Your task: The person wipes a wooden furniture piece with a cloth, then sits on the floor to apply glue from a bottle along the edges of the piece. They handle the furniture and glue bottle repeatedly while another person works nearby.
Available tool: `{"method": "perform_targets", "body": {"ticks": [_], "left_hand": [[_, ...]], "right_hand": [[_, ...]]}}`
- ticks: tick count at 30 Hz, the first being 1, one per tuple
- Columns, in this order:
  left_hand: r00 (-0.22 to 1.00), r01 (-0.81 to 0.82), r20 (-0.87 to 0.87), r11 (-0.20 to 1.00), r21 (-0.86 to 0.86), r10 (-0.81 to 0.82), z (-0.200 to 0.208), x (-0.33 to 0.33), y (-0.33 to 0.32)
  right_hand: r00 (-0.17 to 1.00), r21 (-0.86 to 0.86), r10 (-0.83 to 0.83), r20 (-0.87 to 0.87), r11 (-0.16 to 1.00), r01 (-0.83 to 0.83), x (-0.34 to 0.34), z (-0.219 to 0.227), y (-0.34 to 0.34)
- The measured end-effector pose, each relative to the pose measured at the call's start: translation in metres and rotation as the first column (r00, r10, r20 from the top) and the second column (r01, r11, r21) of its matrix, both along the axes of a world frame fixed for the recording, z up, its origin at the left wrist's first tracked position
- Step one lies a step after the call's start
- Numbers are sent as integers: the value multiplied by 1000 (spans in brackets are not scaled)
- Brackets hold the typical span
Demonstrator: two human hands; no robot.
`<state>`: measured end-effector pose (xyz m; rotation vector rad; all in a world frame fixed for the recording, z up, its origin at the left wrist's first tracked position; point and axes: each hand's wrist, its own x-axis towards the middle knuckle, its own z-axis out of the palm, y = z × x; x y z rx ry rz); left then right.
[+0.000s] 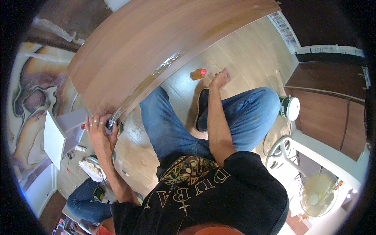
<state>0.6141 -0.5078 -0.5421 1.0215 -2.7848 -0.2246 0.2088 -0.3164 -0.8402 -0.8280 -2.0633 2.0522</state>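
Observation:
A large wood-look board [129, 55] leans across the floor in front of me, with a shiny wet-looking streak along its near edge. My left hand [101, 131], with rings on its fingers, is closed at the board's lower left corner. A red tip shows on one side of its fingers and something dark and shiny on the other; the kind of thing is hidden. Between my knees and the board stands a small amber bottle [197, 74] with a red cap. Just right of it, over the floor, my right hand [221, 79] has its fingers curled, slightly blurred.
A white panel piece [55, 140] stands left of my left hand. Behind my left arm another person's jeans-clad leg [88, 199] shows. By my right knee is a dark can with a white lid [292, 109]. A fan [315, 197] stands at the lower right.

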Motion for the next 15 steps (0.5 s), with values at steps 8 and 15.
{"method": "perform_targets", "body": {"ticks": [8, 15], "left_hand": [[996, 25, 81, 999, 43, -28, 63, -6, 17], [992, -2, 122, 978, 206, -24, 94, 8, 41]], "right_hand": [[955, -325, 240, -173, 901, -285, 8, 77, -33], [817, -712, 577, -1, 573, -406, 62, 174, -31]]}}
